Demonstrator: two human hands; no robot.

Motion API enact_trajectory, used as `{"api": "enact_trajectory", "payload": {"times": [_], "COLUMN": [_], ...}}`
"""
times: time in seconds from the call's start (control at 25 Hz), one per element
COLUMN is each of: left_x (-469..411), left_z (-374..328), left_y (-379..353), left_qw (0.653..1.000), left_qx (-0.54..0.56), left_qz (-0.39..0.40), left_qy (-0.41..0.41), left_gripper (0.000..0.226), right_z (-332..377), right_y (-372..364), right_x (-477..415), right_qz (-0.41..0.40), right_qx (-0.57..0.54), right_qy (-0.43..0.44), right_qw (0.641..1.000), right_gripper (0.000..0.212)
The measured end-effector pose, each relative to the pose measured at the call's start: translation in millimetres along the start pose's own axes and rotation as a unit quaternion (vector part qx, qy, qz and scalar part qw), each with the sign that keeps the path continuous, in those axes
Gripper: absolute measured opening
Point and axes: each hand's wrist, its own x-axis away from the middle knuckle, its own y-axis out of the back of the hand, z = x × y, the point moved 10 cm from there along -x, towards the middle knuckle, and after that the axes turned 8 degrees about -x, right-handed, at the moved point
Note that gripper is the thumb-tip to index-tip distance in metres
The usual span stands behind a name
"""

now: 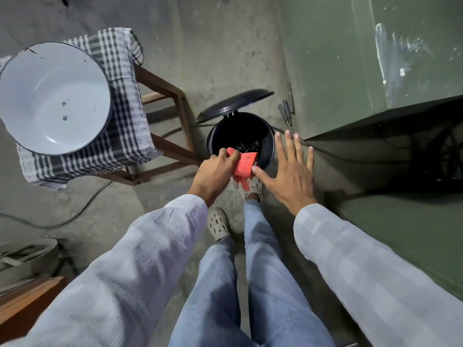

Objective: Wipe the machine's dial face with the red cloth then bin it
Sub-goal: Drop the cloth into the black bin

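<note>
My left hand (216, 171) grips the red cloth (244, 166) and holds it over the near rim of a black pedal bin (269, 144). The bin's lid (234, 102) stands tilted open at the back, and dark scraps lie inside. My right hand (290, 169) hovers flat beside the bin with fingers spread, its thumb tip touching the cloth's edge. The green machine (363, 58) fills the right side; its dial face is out of view.
A wooden stool (172, 156) draped with a checked cloth (127, 101) carries a white enamel basin (53, 98) at left. Cables (82, 209) run over the concrete floor. My foot (253, 189) rests at the bin's base. Tools (285, 111) lean by the machine.
</note>
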Motion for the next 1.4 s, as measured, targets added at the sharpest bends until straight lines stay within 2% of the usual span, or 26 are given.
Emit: {"api": "enact_trajectory", "payload": {"times": [0.36,0.52,0.64,1.0,1.2,1.4], "left_x": [-25,-32,-33,-29,-15,11], "left_z": [-23,-28,-34,-26,-24,-27], "left_y": [11,17,25,43,49,57], "left_qw": [0.999,0.999,0.997,0.99,0.988,0.98], "left_qx": [-0.006,-0.021,-0.043,-0.048,-0.042,-0.042], "left_qz": [-0.03,-0.049,-0.064,-0.129,-0.137,-0.183], "left_qy": [-0.022,-0.007,-0.004,0.029,0.052,0.059], "left_gripper": [0.065,0.067,0.075,0.07,0.075,0.078], "right_z": [-21,-27,-23,-14,-11,-2], "right_y": [6,4,-1,14,28,39], "right_x": [1,2,1,-16,-12,6], "right_qz": [-0.013,-0.009,-0.003,-0.007,-0.016,-0.029], "right_qx": [0.014,0.012,0.002,-0.016,-0.009,-0.005], "right_qy": [-0.015,-0.02,-0.024,-0.017,-0.022,-0.025], "right_qw": [1.0,1.0,1.0,1.0,1.0,0.999], "right_gripper": [0.091,0.089,0.089,0.092,0.093,0.094]}}
